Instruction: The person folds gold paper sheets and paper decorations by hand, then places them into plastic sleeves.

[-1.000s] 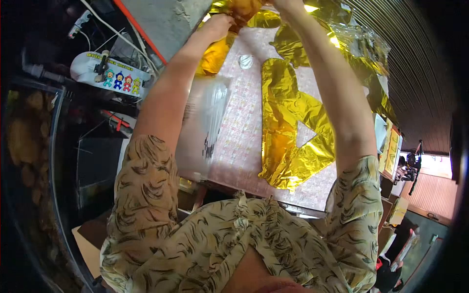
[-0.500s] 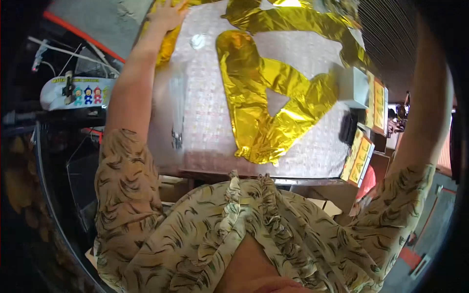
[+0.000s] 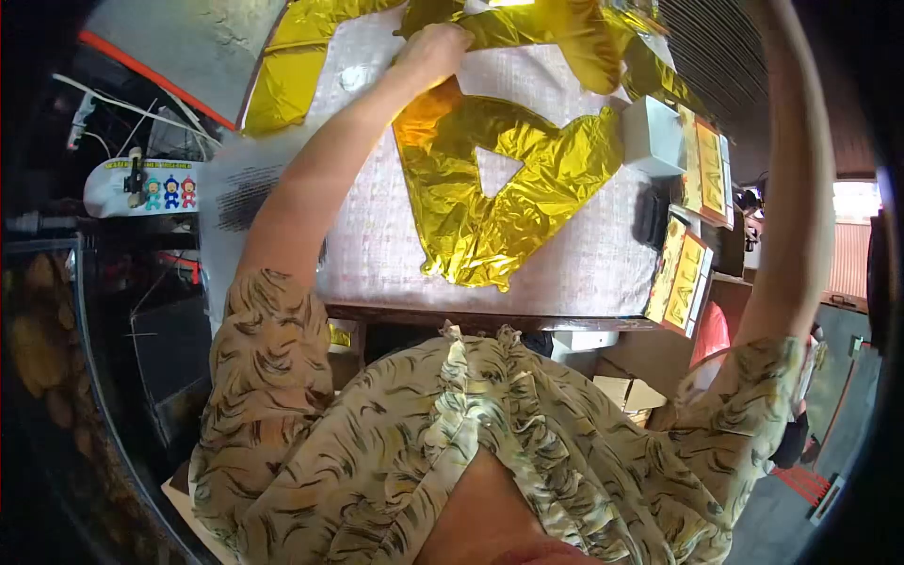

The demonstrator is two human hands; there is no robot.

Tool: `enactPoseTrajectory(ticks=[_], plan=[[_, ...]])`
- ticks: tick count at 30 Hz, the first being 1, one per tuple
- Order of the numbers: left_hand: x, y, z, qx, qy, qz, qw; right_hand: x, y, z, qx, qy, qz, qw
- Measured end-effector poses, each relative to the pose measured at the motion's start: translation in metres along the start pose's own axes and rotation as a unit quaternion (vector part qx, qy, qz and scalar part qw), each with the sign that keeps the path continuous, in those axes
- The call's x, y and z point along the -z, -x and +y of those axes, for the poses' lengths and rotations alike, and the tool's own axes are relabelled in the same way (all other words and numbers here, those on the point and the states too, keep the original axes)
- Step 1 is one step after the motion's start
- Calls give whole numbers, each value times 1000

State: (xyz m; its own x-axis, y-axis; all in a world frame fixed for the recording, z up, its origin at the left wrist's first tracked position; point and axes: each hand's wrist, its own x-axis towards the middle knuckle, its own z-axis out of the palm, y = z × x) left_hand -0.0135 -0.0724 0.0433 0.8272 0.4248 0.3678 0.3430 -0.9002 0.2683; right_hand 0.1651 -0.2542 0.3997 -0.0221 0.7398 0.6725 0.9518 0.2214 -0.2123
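Observation:
My left hand (image 3: 435, 55) is at the upper middle of the table, its fingers curled together against gold foil; what they grip is hidden. Just below it lies a flat gold foil letter-shaped balloon (image 3: 452, 198) with a triangular hole. Behind the hand stretches another gold foil piece (image 3: 513, 28), its right part (image 3: 589, 47) hanging or bulging toward me. More gold foil (image 3: 282, 85) lies at the upper left. My right arm reaches up along the right side, and its hand is beyond the top of the view.
The table has a pale patterned cover (image 3: 367, 245). On its right side are a white box (image 3: 653, 137), a dark object (image 3: 650, 217) and boxes marked FALL (image 3: 680, 282). Clear plastic (image 3: 245, 179) lies at the left, beside a white board with cartoon figures (image 3: 169, 188).
My left hand has moved right from the upper-left foil and its fingers have closed. The rear foil has shifted, its right part now bulging forward. The view has shifted slightly.

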Motion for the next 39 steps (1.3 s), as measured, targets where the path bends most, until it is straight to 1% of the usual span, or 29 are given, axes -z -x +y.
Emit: enactPoseTrajectory(ticks=[1, 3, 4, 5, 6, 7, 8, 9, 11, 13, 15, 16, 17, 19, 20, 21, 23, 24, 25, 27, 28, 30, 31, 33, 34, 35, 37, 38, 39], plan=[[-5, -5, -5, -2, -2, 4, 1000, -8, 35, -23, -20, -68, -4, 997], [-19, -13, -16, -65, 21, 94, 993, -41, 122, -27, 91, -161, 55, 981], [-10, -16, -9, 21, 29, 55, 998, -53, 149, -58, 104, -120, 29, 987], [-13, -21, -15, 19, 27, 58, 998, -61, 177, -74, 119, -56, -64, 989], [-16, -27, -29, 73, 12, 67, 995, -88, 214, -69, 124, 76, -161, 976], [-18, -32, -39, 126, -3, 74, 989, -110, 237, -83, 120, 3, -178, 977], [-16, -36, -41, 174, -11, 91, 981, -132, 265, -89, 114, -50, -126, 984], [-16, -45, -50, 172, -13, 96, 980, -153, 291, -87, 109, -103, -75, 986], [-20, -62, -77, 184, -44, 66, 980, -186, 330, -81, 139, -59, -106, 983], [-16, -91, -95, 193, -51, 58, 978, -195, 348, -82, 81, -104, -129, 983], [-17, -123, -113, 290, 50, 34, 955, -200, 353, -84, 61, -116, -156, 979], [-28, -138, -127, 315, 68, 85, 943, -201, 356, -83, 51, -119, -161, 979], [-37, -151, -144, 311, 68, 83, 944, -201, 360, -83, 39, -123, -166, 978], [-61, -177, -184, 375, 228, 77, 895, -197, 356, -85, 24, -134, -176, 975], [-104, -199, -231, 364, 319, 158, 861, -195, 355, -85, 20, -136, -182, 974], [-98, -199, -215, 363, 320, 153, 862, -196, 353, -84, 18, -137, -187, 973], [-51, -184, -152, 419, 523, 167, 723, -197, 353, -84, 12, -139, -187, 972], [-39, -186, -142, 418, 536, 165, 714, -198, 353, -83, 12, -141, -187, 972], [-53, -185, -167, 357, 555, 98, 745, -197, 351, -83, 9, -144, -187, 972], [-79, -196, -206, 275, 585, 177, 742, -196, 349, -82, 7, -149, -192, 970], [-69, -190, -188, 277, 584, 174, 743, -196, 350, -82, 4, -151, -192, 970], [-39, -180, -142, 212, 594, 257, 732, -198, 350, -81, -7, -159, -192, 968], [-19, -176, -112, 210, 595, 255, 733, -198, 351, -81, -9, -158, -190, 969], [11, -169, -68, 261, 472, 270, 797, -198, 354, -79, -14, -177, -201, 963], [2, -180, -85, 248, 550, 264, 753, -199, 354, -80, -15, -178, -201, 963], [-9, -190, -98, 250, 550, 263, 752, -199, 354, -80, -18, -179, -200, 963], [-23, -208, -117, 240, 662, 336, 625, -199, 352, -80, -22, -178, -198, 964], [-31, -218, -127, 243, 681, 376, 579, -198, 351, -80, -25, -184, -198, 962], [-39, -225, -135, 240, 683, 375, 579, -197, 350, -80, -27, -189, -197, 962]])
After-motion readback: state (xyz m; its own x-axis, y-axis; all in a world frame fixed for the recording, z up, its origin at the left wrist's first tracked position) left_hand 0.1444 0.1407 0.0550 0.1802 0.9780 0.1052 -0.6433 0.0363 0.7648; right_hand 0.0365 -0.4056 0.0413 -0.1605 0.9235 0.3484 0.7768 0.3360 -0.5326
